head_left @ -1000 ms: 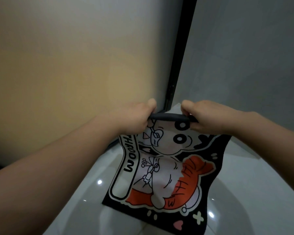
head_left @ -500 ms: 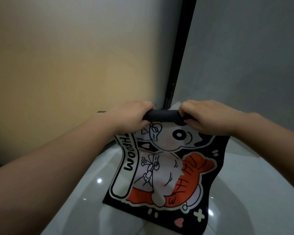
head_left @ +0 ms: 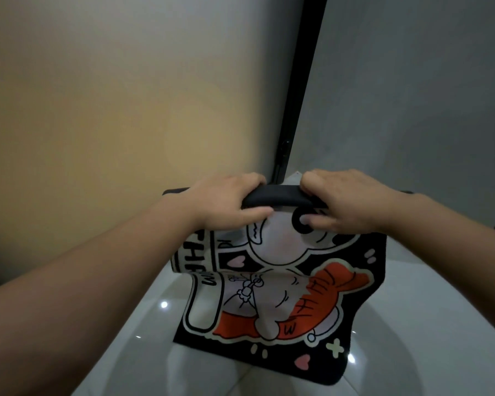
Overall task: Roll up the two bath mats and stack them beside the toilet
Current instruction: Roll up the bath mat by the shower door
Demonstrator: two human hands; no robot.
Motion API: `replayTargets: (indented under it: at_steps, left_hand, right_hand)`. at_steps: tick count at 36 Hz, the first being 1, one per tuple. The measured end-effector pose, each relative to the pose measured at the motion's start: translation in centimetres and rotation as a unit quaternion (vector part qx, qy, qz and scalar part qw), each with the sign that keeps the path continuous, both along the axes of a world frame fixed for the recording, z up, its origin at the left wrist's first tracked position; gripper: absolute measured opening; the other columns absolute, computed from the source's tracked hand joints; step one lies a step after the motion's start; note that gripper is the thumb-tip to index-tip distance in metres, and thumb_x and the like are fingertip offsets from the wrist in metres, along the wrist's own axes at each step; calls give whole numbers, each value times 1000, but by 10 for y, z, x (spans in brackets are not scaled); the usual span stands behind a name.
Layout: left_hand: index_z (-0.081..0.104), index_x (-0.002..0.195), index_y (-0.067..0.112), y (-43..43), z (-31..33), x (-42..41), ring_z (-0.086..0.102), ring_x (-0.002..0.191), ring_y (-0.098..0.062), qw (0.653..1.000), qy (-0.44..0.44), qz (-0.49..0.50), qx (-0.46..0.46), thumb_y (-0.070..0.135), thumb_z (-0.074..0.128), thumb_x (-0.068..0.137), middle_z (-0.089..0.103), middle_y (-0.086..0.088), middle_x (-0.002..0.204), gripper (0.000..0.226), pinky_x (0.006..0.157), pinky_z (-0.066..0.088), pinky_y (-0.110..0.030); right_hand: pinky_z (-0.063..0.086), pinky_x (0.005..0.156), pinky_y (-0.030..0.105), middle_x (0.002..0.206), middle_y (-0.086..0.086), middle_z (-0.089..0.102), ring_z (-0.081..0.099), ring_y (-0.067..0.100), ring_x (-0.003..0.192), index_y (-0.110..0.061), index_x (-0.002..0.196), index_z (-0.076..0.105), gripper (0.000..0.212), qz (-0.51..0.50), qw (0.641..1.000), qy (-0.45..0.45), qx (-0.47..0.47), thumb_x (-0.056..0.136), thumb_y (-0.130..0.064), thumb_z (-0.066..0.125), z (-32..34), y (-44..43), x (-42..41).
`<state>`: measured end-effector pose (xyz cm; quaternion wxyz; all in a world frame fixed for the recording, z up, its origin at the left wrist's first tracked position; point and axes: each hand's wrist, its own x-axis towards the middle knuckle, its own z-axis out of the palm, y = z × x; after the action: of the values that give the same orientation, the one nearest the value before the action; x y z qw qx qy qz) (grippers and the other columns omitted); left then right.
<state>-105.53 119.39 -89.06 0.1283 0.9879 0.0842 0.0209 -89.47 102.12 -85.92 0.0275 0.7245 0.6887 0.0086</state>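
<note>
Left wall (head_left: 97,110): warm beige, plain.
Right wall (head_left: 412,95): grey.
Corner strip (head_left: 303,81): black, upright.
Floor (head_left: 426,324): glossy pale tiles, light glints.

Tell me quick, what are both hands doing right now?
Left hand: closed, gripping the rolled top of the bath mat.
Right hand: closed, gripping the same roll.

Left hand (head_left: 223,202) and right hand (head_left: 347,201), both bare, each joined to a forearm bare as far as the frame edge (the left forearm (head_left: 97,281) fills more of the view). The right thumbnail (head_left: 305,219) is short and plain.
</note>
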Motion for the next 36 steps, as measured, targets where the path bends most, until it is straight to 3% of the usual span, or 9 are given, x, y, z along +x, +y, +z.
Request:
replayTargets:
  at_steps: [4, 7, 11, 14, 19, 24, 27, 31, 36]
  left_hand:
    - [48, 113, 22, 1, 1, -1, 54, 82, -19, 997, 18, 3, -79, 33, 42, 91, 58, 0, 93, 26, 68, 38, -33]
    - [50, 110, 22, 3, 1, 1, 50, 80, -16, 998, 25, 30, -52, 27, 49, 94, 55, 4, 90, 17, 67, 32, -28]
    - [52, 92, 23, 5, -2, 5, 50, 76, -18, 998, 5, 61, -22, 32, 61, 87, 53, 4, 80, 13, 64, 33, -28]
    - [46, 86, 24, 4, -5, 7, 51, 73, -20, 998, 15, 63, -25, 27, 61, 83, 52, 5, 75, 16, 63, 38, -30]
    - [38, 96, 22, 6, -12, 7, 52, 73, -24, 996, 29, 59, -58, 14, 58, 82, 55, -3, 81, 26, 63, 38, -33]
    - [39, 125, 24, 1, -8, 5, 55, 85, -15, 993, 46, 34, -103, 41, 61, 86, 58, 4, 103, 48, 68, 39, -28]
    - [48, 112, 27, -1, -5, 6, 56, 80, -14, 991, 36, 20, -128, 41, 52, 92, 59, 6, 91, 25, 61, 38, -24]
    - [49, 104, 27, 0, -5, 9, 51, 80, -17, 999, 5, 37, -22, 37, 50, 93, 51, 7, 87, 15, 66, 36, -30]
    - [51, 109, 22, -9, -13, 5, 57, 92, -22, 989, -103, 36, 102, 39, 47, 93, 58, 2, 101, 24, 72, 43, -36]
  right_hand:
    - [31, 65, 32, 86, -5, 42, 42, 18, 70, -25, 89, 34, 17, -12, 998, 54, -4, 95, -40, 38, -1, -1, 1]
    - [36, 65, 33, 89, -5, 50, 46, 17, 70, -26, 95, 38, 15, -37, 997, 73, -1, 94, -38, 47, -6, 1, 5]
    - [47, 74, 38, 95, -5, 58, 55, 18, 79, -28, 126, 34, 47, -74, 989, 122, -35, 88, -38, 60, -9, 3, 7]
    - [47, 75, 36, 95, -5, 57, 54, 18, 82, -25, 110, 51, 29, -52, 995, 78, -39, 86, -37, 61, -10, 5, 9]
    - [32, 57, 28, 75, -7, 46, 46, 18, 68, -19, 100, 47, 22, -77, 991, 99, -36, 87, -30, 60, -12, 7, 6]
    - [27, 59, 32, 63, -10, 33, 39, 22, 64, -17, 100, 40, 23, -60, 998, 27, 1, 90, -30, 56, -11, 7, 4]
    - [31, 59, 34, 68, -7, 39, 40, 22, 65, -18, 99, 37, 24, -51, 999, -10, 16, 91, -33, 54, -10, 7, 3]
    - [36, 61, 33, 83, -6, 52, 47, 18, 69, -26, 96, 33, 34, -54, 997, 49, 7, 86, -44, 60, -11, 6, 6]
    - [48, 83, 34, 104, -8, 58, 58, 19, 92, -34, 138, 27, 73, -127, 979, 150, -58, 79, -51, 66, -6, 12, 9]
